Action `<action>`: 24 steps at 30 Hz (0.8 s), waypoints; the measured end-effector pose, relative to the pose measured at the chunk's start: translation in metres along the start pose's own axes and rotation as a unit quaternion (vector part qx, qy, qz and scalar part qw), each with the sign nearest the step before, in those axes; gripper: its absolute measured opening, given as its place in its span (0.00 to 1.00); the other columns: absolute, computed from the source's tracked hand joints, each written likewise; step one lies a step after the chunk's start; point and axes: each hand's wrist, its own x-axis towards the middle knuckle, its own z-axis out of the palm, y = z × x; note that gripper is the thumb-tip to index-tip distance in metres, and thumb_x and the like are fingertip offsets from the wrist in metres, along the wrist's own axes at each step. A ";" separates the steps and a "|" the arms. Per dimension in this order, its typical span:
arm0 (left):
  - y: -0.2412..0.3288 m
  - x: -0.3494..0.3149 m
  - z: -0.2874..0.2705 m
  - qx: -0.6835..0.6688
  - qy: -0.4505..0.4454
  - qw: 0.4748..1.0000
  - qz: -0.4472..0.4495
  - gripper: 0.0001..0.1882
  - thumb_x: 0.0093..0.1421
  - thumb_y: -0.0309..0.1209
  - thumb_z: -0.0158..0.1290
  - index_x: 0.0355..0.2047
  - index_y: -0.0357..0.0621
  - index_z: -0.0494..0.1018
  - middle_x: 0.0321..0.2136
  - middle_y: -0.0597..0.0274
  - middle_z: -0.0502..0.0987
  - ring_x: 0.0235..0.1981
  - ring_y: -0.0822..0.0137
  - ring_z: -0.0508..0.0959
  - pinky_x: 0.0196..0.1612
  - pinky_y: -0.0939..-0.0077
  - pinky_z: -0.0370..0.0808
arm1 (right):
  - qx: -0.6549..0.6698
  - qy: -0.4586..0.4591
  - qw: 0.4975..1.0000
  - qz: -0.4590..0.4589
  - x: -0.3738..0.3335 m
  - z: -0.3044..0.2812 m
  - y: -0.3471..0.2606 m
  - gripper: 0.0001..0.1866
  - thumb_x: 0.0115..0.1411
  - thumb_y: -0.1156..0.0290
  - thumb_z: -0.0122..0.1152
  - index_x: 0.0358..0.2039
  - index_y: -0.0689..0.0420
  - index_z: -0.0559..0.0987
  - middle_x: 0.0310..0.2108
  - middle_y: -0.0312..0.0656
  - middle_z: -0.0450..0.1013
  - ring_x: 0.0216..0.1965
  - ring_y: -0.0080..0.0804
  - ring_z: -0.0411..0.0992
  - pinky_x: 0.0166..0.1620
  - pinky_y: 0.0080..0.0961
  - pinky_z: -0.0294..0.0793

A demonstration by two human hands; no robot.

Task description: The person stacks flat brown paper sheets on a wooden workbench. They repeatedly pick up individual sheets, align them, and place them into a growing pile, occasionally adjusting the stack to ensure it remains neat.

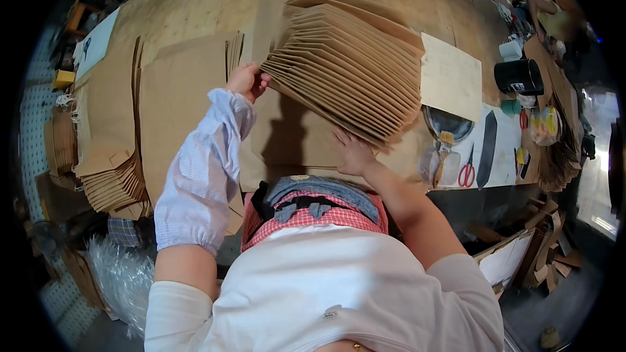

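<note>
A fanned stack of brown kraft paper pieces (pixel 349 68) lies in front of me, its many edges stepped like stairs. My left hand (pixel 248 83), below a pale checked sleeve cover, grips the stack's left corner between thumb and fingers. Close to the stack's near edge, my right hand (pixel 354 154) rests with fingers stretched out on a large flat brown paper sheet (pixel 277 150). It holds nothing. The undersides of the fanned pieces are hidden.
More brown paper (pixel 186 91) lies at left, beside a folded bundle (pixel 111 179). At right are a pale board (pixel 451 78), a round dish (pixel 450 124), a brush (pixel 445 150), red-handled scissors (pixel 466 173), a dark strip (pixel 487 150) and a black cylindrical container (pixel 518 77). Another person (pixel 554 19) is at far right.
</note>
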 end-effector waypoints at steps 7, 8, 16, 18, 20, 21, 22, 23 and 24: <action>-0.044 -0.006 -0.048 0.037 0.059 0.993 0.093 0.07 0.55 0.33 0.41 0.28 0.42 0.62 0.15 0.59 0.69 0.14 0.69 0.67 0.19 0.78 0.66 | 0.281 -0.170 0.943 0.063 0.010 -0.063 0.050 0.25 0.51 0.59 0.51 0.50 0.51 0.63 0.45 0.47 0.65 0.44 0.41 0.64 0.48 0.28 0.60; -0.088 0.026 -0.109 0.070 0.116 0.982 0.134 0.09 0.55 0.34 0.42 0.28 0.41 0.63 0.16 0.59 0.70 0.16 0.70 0.68 0.21 0.78 0.66 | 0.226 -0.149 0.962 0.042 0.015 -0.066 0.046 0.24 0.52 0.58 0.51 0.50 0.51 0.64 0.44 0.45 0.66 0.44 0.39 0.63 0.48 0.28 0.59; -0.258 0.046 -0.169 0.070 -0.002 0.996 0.055 0.11 0.49 0.33 0.52 0.31 0.41 0.69 0.22 0.57 0.72 0.22 0.61 0.70 0.28 0.67 0.68 | 0.104 0.096 0.985 0.102 -0.003 -0.025 0.038 0.24 0.48 0.52 0.53 0.45 0.48 0.70 0.47 0.40 0.64 0.52 0.36 0.58 0.53 0.27 0.56; -0.264 0.053 -0.176 0.177 0.029 0.981 0.075 0.11 0.50 0.32 0.51 0.31 0.39 0.70 0.22 0.55 0.73 0.23 0.61 0.72 0.27 0.68 0.69 | 0.085 0.077 0.987 0.114 -0.012 -0.003 0.057 0.23 0.48 0.53 0.54 0.45 0.48 0.70 0.47 0.41 0.64 0.52 0.36 0.58 0.53 0.27 0.56; -0.244 0.049 -0.162 0.284 0.055 0.953 0.093 0.11 0.50 0.31 0.49 0.31 0.36 0.71 0.23 0.53 0.73 0.24 0.60 0.73 0.27 0.70 0.69 | 0.068 0.059 0.987 0.132 -0.023 0.023 0.080 0.23 0.47 0.54 0.54 0.44 0.48 0.71 0.47 0.41 0.65 0.52 0.36 0.58 0.53 0.27 0.57; -0.228 0.044 -0.152 0.335 0.069 0.934 0.102 0.11 0.51 0.30 0.48 0.31 0.35 0.71 0.24 0.52 0.74 0.25 0.60 0.74 0.27 0.71 0.69 | 0.058 0.050 0.987 0.140 -0.026 0.033 0.089 0.23 0.47 0.54 0.54 0.44 0.47 0.71 0.47 0.42 0.65 0.52 0.36 0.58 0.53 0.27 0.57; -0.210 0.038 -0.140 0.383 0.084 0.913 0.112 0.11 0.51 0.30 0.47 0.31 0.33 0.71 0.24 0.51 0.74 0.25 0.60 0.75 0.26 0.71 0.69 | 0.077 0.003 0.988 0.132 -0.026 0.041 0.098 0.25 0.51 0.55 0.45 0.50 0.47 0.65 0.49 0.42 0.62 0.52 0.39 0.58 0.53 0.28 0.59; -0.186 0.025 -0.126 0.353 0.089 0.927 0.087 0.11 0.51 0.29 0.46 0.31 0.34 0.71 0.23 0.52 0.74 0.24 0.61 0.74 0.24 0.72 0.69 | 0.060 -0.071 0.981 0.172 -0.029 0.031 0.088 0.23 0.51 0.56 0.45 0.48 0.48 0.66 0.48 0.43 0.63 0.51 0.39 0.60 0.52 0.28 0.60; -0.158 0.013 -0.108 0.325 0.089 0.939 0.064 0.10 0.52 0.29 0.45 0.31 0.35 0.70 0.22 0.53 0.74 0.23 0.61 0.74 0.22 0.72 0.68 | 0.045 -0.143 0.965 0.217 -0.044 0.006 0.062 0.22 0.51 0.58 0.45 0.47 0.49 0.67 0.47 0.43 0.65 0.49 0.39 0.61 0.50 0.28 0.62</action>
